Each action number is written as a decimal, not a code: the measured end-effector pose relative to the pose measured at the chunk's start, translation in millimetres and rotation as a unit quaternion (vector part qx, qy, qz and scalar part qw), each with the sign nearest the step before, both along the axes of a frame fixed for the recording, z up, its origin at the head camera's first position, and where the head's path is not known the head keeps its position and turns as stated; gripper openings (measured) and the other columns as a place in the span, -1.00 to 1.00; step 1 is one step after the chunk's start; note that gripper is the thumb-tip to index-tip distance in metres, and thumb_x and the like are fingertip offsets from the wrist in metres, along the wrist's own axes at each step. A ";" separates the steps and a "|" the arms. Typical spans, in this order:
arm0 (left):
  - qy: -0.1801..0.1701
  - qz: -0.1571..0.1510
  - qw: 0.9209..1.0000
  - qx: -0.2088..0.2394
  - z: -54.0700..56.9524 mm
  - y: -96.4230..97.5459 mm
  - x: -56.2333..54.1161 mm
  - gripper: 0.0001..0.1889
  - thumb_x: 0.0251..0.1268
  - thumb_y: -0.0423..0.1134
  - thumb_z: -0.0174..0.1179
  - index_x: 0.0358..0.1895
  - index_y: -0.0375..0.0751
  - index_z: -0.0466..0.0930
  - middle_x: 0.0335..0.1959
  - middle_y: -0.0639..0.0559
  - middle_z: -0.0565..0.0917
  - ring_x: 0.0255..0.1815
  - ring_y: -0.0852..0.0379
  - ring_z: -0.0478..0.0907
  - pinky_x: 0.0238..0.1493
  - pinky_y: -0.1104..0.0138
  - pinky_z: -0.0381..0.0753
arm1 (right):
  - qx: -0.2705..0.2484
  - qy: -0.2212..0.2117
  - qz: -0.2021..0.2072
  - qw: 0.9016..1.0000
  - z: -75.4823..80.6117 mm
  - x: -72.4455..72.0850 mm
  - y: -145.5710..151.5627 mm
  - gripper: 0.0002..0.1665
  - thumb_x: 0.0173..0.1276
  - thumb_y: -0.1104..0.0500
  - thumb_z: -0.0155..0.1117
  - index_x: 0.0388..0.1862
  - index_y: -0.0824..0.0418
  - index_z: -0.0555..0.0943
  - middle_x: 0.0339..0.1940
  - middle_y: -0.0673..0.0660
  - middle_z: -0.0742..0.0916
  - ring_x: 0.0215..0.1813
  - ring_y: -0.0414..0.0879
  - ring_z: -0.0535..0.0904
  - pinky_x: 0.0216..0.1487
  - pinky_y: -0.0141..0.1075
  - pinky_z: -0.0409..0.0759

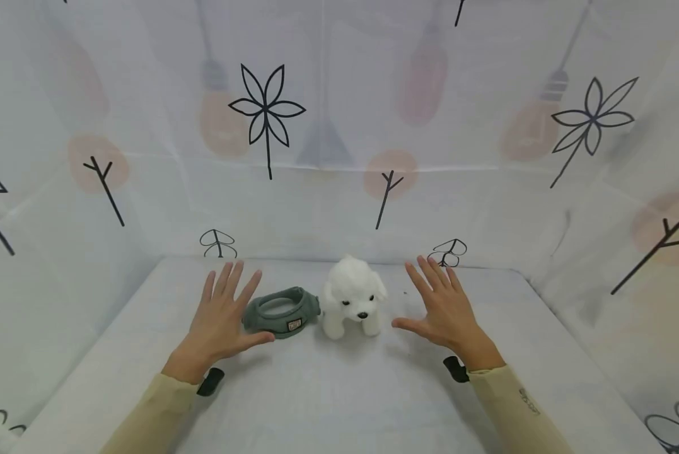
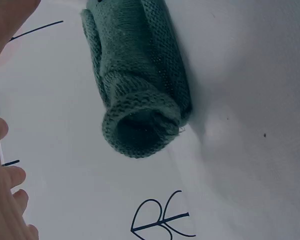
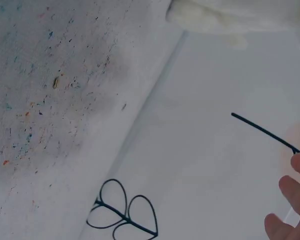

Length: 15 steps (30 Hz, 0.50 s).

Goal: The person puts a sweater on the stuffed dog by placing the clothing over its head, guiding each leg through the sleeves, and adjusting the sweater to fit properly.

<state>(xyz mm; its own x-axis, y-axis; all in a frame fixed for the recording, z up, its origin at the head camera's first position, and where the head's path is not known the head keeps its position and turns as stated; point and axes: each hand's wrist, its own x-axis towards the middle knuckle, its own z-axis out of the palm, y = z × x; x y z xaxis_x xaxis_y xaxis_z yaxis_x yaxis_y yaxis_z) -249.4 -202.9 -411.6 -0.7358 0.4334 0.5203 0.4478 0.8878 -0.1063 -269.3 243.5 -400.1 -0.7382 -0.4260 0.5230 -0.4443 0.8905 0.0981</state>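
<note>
A white plush dog stands on the table, facing the person. Beside it lies a small green knitted pet sweater with a wide neck opening and a little label. My left hand is spread over the sweater's left side, fingers straight, holding nothing. In the left wrist view the sweater shows a ribbed round sleeve end, with the hand's fingertips at the left edge. To the right of the dog, my right hand is spread with nothing in it. Part of the dog's white fur tops the right wrist view.
The table has a white cover. White cloth walls with printed leaves and bulbs stand behind it and at both sides. Dark wrist camera pieces sit under the wrists. Small coloured specks mark the surface in the right wrist view.
</note>
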 end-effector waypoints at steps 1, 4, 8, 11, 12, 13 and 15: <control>0.005 -0.007 1.000 0.004 0.8 1.0 -0.1 0.25 -0.23 0.65 0.05 0.53 -0.05 -0.04 0.51 -0.29 -0.08 0.52 -0.24 -0.24 0.40 -0.16 -0.25 | -0.009 0.004 0.012 1.000 0.6 0.3 -0.8 0.37 -0.10 -0.62 0.18 0.57 -0.02 -0.05 0.51 0.22 0.19 0.52 0.14 -0.01 0.41 0.14 -0.05; 0.014 -0.034 0.999 0.024 3.1 4.9 0.8 0.23 -0.20 0.60 0.13 0.51 -0.09 0.01 0.50 -0.30 -0.02 0.49 -0.27 -0.13 0.40 -0.15 -0.19 | -0.030 0.022 0.045 0.998 1.6 0.8 -3.5 0.34 -0.09 -0.56 0.26 0.56 0.03 0.02 0.49 0.21 0.24 0.49 0.13 0.07 0.39 0.10 0.05; 0.023 -0.082 0.994 0.062 5.3 14.3 4.1 0.15 -0.15 0.51 0.20 0.46 -0.18 0.14 0.45 -0.30 0.12 0.46 -0.27 0.01 0.39 -0.15 -0.12 | -0.055 0.039 0.086 0.994 4.5 3.6 -10.1 0.31 -0.06 -0.55 0.26 0.54 0.07 0.07 0.48 0.20 0.27 0.47 0.14 0.13 0.37 0.09 0.12; 0.023 -0.106 0.991 0.080 6.8 23.2 7.1 0.07 -0.09 0.48 0.20 0.41 -0.21 0.22 0.41 -0.28 0.20 0.43 -0.24 0.08 0.38 -0.15 -0.09 | -0.068 0.052 0.116 0.990 7.6 6.1 -18.5 0.24 0.00 -0.54 0.22 0.51 0.11 0.14 0.47 0.18 0.29 0.45 0.14 0.18 0.36 0.08 0.14; 0.021 -0.110 0.990 0.083 7.8 26.3 8.4 0.05 -0.07 0.46 0.20 0.40 -0.22 0.24 0.40 -0.28 0.21 0.43 -0.23 0.10 0.38 -0.15 -0.08 | -0.071 0.054 0.125 0.988 8.6 6.8 -21.4 0.21 0.02 -0.53 0.20 0.50 0.12 0.16 0.47 0.18 0.30 0.45 0.14 0.18 0.37 0.07 0.13; 0.018 -0.114 0.990 0.083 8.5 29.3 9.6 0.03 -0.04 0.45 0.19 0.40 -0.22 0.24 0.40 -0.26 0.22 0.43 -0.22 0.10 0.38 -0.15 -0.08 | -0.072 0.058 0.134 0.987 9.8 7.6 -24.7 0.19 0.04 -0.53 0.19 0.49 0.13 0.18 0.46 0.18 0.30 0.44 0.14 0.19 0.37 0.07 0.14; 0.014 -0.120 0.989 0.081 10.4 35.1 11.9 0.00 0.00 0.44 0.19 0.38 -0.22 0.26 0.39 -0.26 0.24 0.42 -0.21 0.12 0.38 -0.15 -0.05 | -0.071 0.062 0.148 0.984 11.6 8.9 -31.9 0.15 0.08 -0.52 0.17 0.48 0.14 0.20 0.46 0.18 0.31 0.44 0.13 0.20 0.38 0.05 0.13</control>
